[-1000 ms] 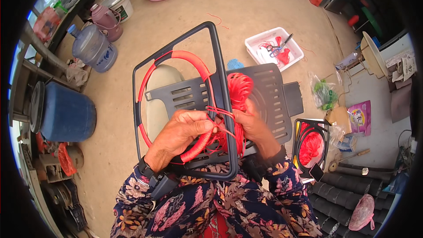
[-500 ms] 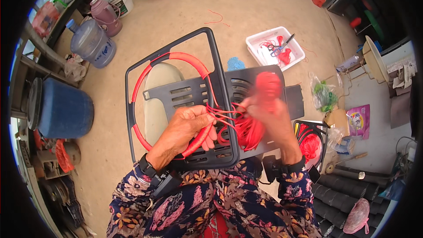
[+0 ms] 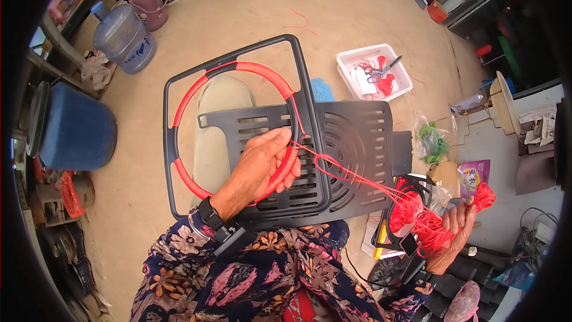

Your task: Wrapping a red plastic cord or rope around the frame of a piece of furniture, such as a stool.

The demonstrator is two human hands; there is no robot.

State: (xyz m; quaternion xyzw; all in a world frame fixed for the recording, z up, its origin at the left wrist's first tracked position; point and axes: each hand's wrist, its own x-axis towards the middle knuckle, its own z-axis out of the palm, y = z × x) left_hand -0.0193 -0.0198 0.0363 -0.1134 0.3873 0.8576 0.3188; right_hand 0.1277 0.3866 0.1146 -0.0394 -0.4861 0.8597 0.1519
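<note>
My left hand (image 3: 262,170) is closed around the lower right part of a round black ring (image 3: 293,113), pinching red cord where its coils meet bare black. Several sections of the ring are wrapped in red cord (image 3: 253,68). A black rectangular tube frame (image 3: 232,59) surrounds the ring, lying over a slotted dark panel (image 3: 351,149) across my lap. Off to the right, my right hand (image 3: 459,229) grips a loose bundle of red cord (image 3: 432,235). Strands (image 3: 357,177) stretch from that bundle to the ring by my left fingers.
A white basket (image 3: 345,74) on the floor holds scissors (image 3: 381,71) and red cord. A blue barrel (image 3: 80,125), a water jug (image 3: 125,39) and a pink thermos (image 3: 146,0) stand left. Dark rolled material (image 3: 471,268) lies at lower right; a plastic bag (image 3: 435,140) sits beyond the panel.
My right hand has swung out to the right and down with the cord bundle, drawing the strands out long. My left hand keeps its hold on the ring.
</note>
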